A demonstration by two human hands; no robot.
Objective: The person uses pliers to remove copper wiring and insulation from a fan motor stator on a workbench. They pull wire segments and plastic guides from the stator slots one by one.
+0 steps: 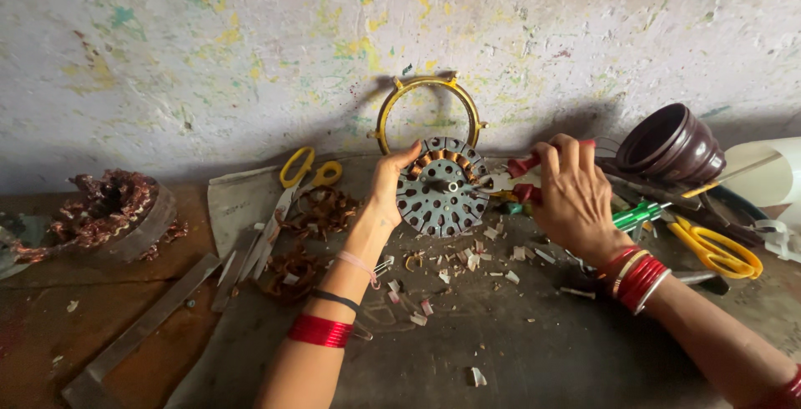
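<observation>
- Paint-flecked wall (250, 50) backs a dusty workbench (517, 350) strewn with paper scraps (467, 263).
- Left hand (385, 188) steadies the upright slotted stator disc (440, 188) at its 9 o'clock edge, fingers curled round the rim.
- Right hand (574, 196) is clenched on red-handled pliers (521, 177), nose at the disc's 3 o'clock.
- Risks: a nose slip could nick the copper winding (440, 159); a one-sided hold may let the disc twist free.

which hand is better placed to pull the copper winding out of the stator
Right, probably. The right hand already grips the red-handled pliers, whose nose sits at the copper winding. The left hand is busy propping the stator upright by its left edge.
</observation>
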